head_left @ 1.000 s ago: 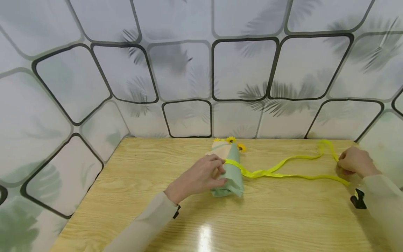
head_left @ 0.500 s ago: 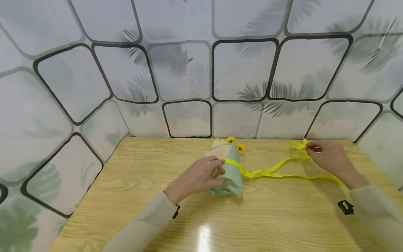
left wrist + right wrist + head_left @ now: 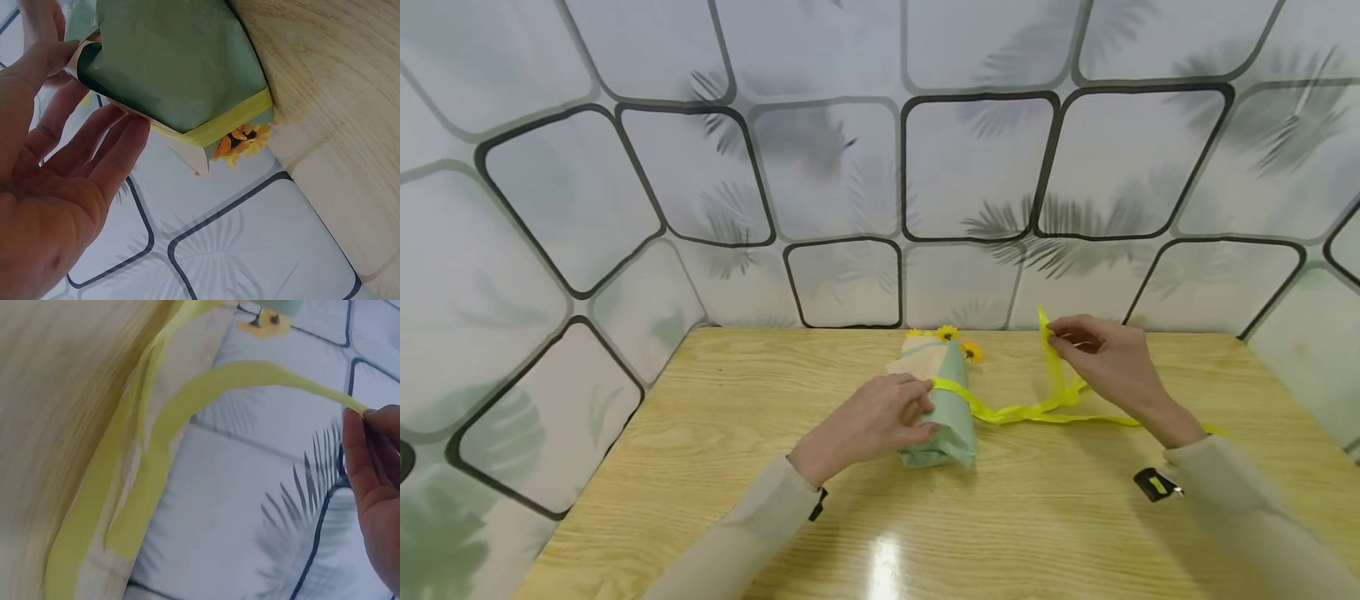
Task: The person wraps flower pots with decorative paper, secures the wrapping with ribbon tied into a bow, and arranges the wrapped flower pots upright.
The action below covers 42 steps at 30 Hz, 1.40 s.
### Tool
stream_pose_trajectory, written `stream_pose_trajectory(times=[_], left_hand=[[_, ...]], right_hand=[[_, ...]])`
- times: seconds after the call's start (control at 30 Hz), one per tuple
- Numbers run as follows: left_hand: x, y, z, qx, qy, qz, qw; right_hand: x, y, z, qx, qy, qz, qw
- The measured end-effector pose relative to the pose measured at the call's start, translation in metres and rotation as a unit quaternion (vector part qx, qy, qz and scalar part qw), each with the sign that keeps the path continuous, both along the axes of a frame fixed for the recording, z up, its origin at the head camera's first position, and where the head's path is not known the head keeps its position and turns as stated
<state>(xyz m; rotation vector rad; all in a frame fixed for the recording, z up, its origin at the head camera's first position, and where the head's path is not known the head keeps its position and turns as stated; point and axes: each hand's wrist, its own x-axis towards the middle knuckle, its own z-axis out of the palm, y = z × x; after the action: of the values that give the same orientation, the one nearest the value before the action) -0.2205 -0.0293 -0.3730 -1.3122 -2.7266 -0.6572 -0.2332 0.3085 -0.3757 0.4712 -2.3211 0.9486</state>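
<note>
A small flower bouquet (image 3: 953, 417) in pale green and cream paper lies on the table, its yellow flowers (image 3: 947, 333) toward the wall. Round its middle runs a yellow ribbon (image 3: 951, 387), crossed on the right side with two tails leading right. My left hand (image 3: 868, 429) holds the bouquet by its left side, fingertips at the ribbon and thumb lower on the paper. In the left wrist view, those fingertips (image 3: 139, 128) touch the paper's edge beside the ribbon. To the right, my right hand (image 3: 1112, 358) pinches one ribbon tail (image 3: 250, 374) and holds it raised; the other tail passes beneath that hand.
The wood-grain table (image 3: 737, 467) meets a wall (image 3: 977, 167) covered in a pattern of rounded outlines and leaves, directly behind the flowers. Each wrist carries a dark strap; the right one has a small black piece (image 3: 1156, 485) showing below the cuff.
My right hand has moved left from the far right of the table, bringing the pinched ribbon tail toward the bouquet. My left hand and the bouquet have stayed in place.
</note>
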Motion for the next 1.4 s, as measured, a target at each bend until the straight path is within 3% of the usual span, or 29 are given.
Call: stream_pose_trajectory(times=[0.13,0.27,0.4,0.5,0.57,0.7,0.83,0.97,1.07,1.17,1.3,1.4], left_hand=[[0.0,-0.001,-0.001,0.005,0.002,0.001,1.0],[0.0,-0.001,-0.002,0.016,0.004,-0.003,0.9999],[0.0,-0.001,-0.004,0.027,0.007,-0.01,0.9996],[0.001,0.0,-0.003,0.029,0.008,-0.011,0.9995],[0.002,0.0,-0.003,0.028,0.008,-0.012,0.9995],[0.003,0.002,-0.003,0.024,0.003,-0.015,0.9996],[0.003,0.002,-0.003,0.014,-0.001,-0.018,0.9997],[0.001,0.0,-0.001,0.008,-0.002,-0.014,0.9999],[0.0,0.0,0.0,0.01,-0.003,-0.012,0.9999],[-0.002,0.002,-0.001,0.016,0.0,-0.015,0.9998],[-0.002,0.001,-0.001,0.02,0.0,-0.011,0.9997],[-0.002,0.0,-0.001,0.023,-0.011,-0.006,0.9996]], right_hand=[[-0.023,-0.033,0.006,0.001,-0.016,0.019,0.9997],[-0.043,-0.08,0.027,-0.029,-0.052,0.047,0.9971],[-0.052,-0.13,0.052,-0.077,-0.101,0.107,0.9861],[-0.055,-0.156,0.065,-0.064,-0.113,0.141,0.9815],[-0.057,-0.16,0.067,-0.032,-0.112,0.141,0.9832],[-0.059,-0.13,0.054,0.049,-0.146,0.118,0.9811],[-0.056,-0.082,0.025,0.159,-0.207,0.132,0.9562],[-0.053,-0.055,-0.002,0.218,-0.216,0.168,0.937],[-0.053,-0.053,-0.012,0.219,-0.193,0.174,0.9407],[-0.053,-0.06,-0.01,0.215,-0.156,0.167,0.9495],[-0.05,-0.082,0.007,0.184,-0.095,0.165,0.9643],[-0.047,-0.102,0.019,0.15,-0.063,0.185,0.9692]])
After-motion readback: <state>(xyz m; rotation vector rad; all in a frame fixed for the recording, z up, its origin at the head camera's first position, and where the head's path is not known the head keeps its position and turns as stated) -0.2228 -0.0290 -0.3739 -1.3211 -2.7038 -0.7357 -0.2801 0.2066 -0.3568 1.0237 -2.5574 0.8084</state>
